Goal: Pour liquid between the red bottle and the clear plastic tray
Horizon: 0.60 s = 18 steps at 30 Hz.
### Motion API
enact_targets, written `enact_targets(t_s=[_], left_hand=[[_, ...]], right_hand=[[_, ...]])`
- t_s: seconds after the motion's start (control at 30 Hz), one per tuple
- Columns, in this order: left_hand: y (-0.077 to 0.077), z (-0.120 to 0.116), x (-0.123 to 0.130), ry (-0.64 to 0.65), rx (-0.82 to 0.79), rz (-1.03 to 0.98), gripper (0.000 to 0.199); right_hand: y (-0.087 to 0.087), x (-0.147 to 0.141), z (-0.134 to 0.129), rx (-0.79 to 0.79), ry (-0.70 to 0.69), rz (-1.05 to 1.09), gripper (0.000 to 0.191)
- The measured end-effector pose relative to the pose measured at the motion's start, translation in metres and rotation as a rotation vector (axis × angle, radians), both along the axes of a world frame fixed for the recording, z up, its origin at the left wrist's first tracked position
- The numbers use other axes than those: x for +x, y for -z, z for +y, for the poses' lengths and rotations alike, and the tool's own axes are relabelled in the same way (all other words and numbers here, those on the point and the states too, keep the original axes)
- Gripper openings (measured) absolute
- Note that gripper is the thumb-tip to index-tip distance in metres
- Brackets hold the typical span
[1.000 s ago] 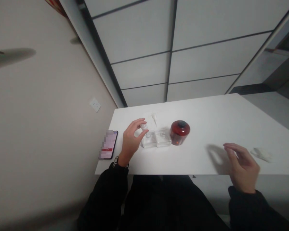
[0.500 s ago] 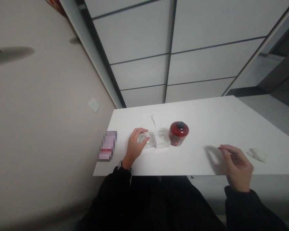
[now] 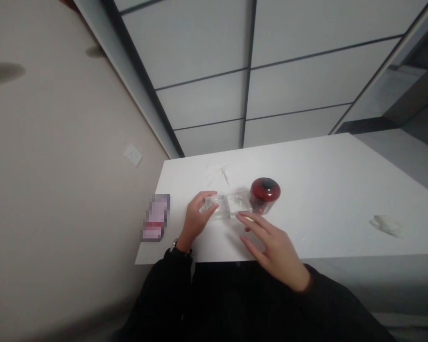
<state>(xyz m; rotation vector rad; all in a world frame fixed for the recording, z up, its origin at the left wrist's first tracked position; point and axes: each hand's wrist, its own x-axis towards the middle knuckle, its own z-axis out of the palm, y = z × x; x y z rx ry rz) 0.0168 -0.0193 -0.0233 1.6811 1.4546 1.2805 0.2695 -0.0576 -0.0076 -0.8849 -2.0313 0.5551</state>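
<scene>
Two clear containers stand side by side on the white table (image 3: 328, 190). My left hand (image 3: 197, 216) grips the left clear container (image 3: 221, 209) from its left side, thumb in front and fingers behind. My right hand (image 3: 274, 247) has its fingers spread, with the fingertips at the front edge of the right clear container (image 3: 239, 203); nothing shows between them. Touching or close to that container on its right is a red jar (image 3: 265, 194) with a black knob on its lid. What the containers hold is too blurred to tell.
A blurred-out pink and purple box (image 3: 156, 217) lies at the table's left edge beside the wall. Behind the containers is a thin whitish piece (image 3: 224, 175). A crumpled pale wrapper or cloth (image 3: 385, 224) lies at the right.
My right hand has come left from the table's right side to the containers, and its fingers have spread. My left hand stays at the left container. The view has shifted slightly.
</scene>
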Motion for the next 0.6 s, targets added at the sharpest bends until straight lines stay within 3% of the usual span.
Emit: enact_targets(t_s=[0.07, 0.17, 0.37, 0.5, 0.6], left_hand=[[0.000, 0.000, 0.000, 0.014, -0.025, -0.026, 0.028], [0.002, -0.001, 0.000, 0.008, -0.092, -0.088, 0.030], [0.005, -0.002, 0.002, 0.029, -0.045, -0.089, 0.030], [0.002, -0.004, 0.002, 0.106, 0.045, -0.107, 0.039], [0.002, -0.004, 0.003, 0.064, 0.056, -0.104, 0.041]], right_hand=[[0.004, -0.027, 0.004, -0.006, -0.061, -0.088, 0.055], [0.016, -0.048, 0.007, 0.005, -0.033, -0.191, 0.061], [0.016, -0.054, -0.004, 0.046, 0.093, -0.445, 0.058], [0.009, -0.055, -0.007, 0.050, 0.116, -0.518, 0.061], [0.007, -0.056, -0.006, 0.036, 0.109, -0.550, 0.058]])
